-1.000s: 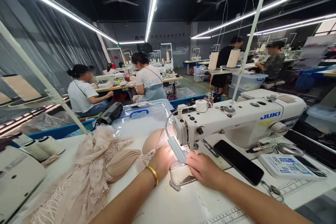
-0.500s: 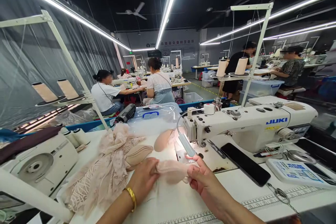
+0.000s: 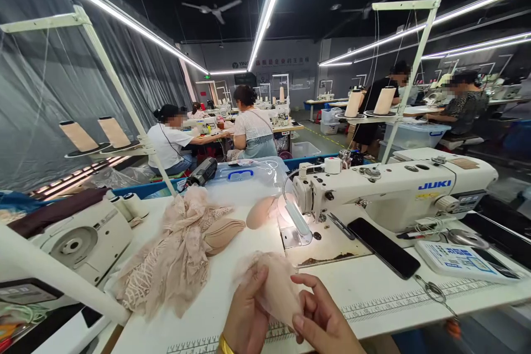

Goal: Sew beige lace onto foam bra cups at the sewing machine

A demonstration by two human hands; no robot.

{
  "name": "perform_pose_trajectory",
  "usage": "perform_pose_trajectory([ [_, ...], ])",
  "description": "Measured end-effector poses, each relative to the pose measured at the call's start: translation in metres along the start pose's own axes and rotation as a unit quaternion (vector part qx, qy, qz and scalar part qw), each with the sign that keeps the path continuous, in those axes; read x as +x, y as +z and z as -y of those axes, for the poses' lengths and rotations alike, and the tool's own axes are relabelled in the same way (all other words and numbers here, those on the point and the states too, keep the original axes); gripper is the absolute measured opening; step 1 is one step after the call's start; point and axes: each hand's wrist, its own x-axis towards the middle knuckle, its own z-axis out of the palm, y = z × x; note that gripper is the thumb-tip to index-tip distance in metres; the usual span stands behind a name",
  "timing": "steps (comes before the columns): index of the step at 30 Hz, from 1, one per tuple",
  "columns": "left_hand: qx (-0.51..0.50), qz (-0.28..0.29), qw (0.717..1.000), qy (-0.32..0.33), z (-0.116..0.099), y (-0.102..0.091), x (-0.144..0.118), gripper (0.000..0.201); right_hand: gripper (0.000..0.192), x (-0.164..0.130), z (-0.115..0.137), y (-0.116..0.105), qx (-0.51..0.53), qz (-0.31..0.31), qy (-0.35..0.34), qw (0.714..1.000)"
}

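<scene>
Both my hands hold a beige bra cup with sheer fabric [image 3: 279, 289] over the front of the table. My left hand [image 3: 248, 312], a gold bangle at its wrist, grips the left side with the thumb on top. The fingertips of my right hand [image 3: 321, 315] pinch its lower right edge, the index finger raised. Beyond my hands stands a white sewing machine [image 3: 394, 191], its lamp lit over the needle plate. More beige cups [image 3: 259, 213] lie left of the needle. A stack of cup pieces [image 3: 224, 235] rests against a heap of beige lace fabric [image 3: 174, 265].
Thread snips [image 3: 341, 227] and a black phone [image 3: 384, 247] lie before the machine, with a white-and-blue box [image 3: 462, 261] to the right. A lidded clear bin [image 3: 249, 180] stands behind. Thread stands rise on both sides. Several people work at other tables.
My hands have drawn the fabric nearer to me. It was stretched sideways between them; now it is bunched upright, with my left hand turned thumb-up around it.
</scene>
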Motion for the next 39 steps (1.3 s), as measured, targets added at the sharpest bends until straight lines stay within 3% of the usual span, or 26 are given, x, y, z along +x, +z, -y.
perform_pose_trajectory([
  [3, 0.048, 0.042, 0.998, 0.009, -0.005, 0.012, -0.008, 0.051, 0.059, 0.001, 0.012, -0.008, 0.021, 0.005, 0.035, 0.999],
  [8, 0.070, 0.084, 0.994, -0.001, 0.000, 0.019, -0.011, 0.047, 0.057, 0.021, 0.031, -0.022, 0.105, -0.097, 0.055, 0.988],
  [14, 0.058, 0.090, 0.994, -0.007, 0.001, 0.017, -0.004, 0.045, 0.068, 0.018, 0.027, -0.022, 0.133, -0.066, 0.055, 0.987],
  [22, 0.032, 0.009, 0.999, 0.030, 0.004, 0.031, 0.000, 0.036, 0.069, 0.018, 0.021, -0.024, 0.118, -0.083, 0.054, 0.988],
  [30, 0.025, 0.021, 0.999, 0.018, 0.005, 0.039, 0.001, 0.040, 0.069, 0.020, 0.021, -0.025, 0.130, -0.067, 0.042, 0.988],
  [39, 0.014, 0.014, 1.000, -0.006, 0.005, 0.051, 0.006, 0.044, 0.077, 0.021, 0.022, -0.022, 0.095, -0.099, 0.026, 0.990],
])
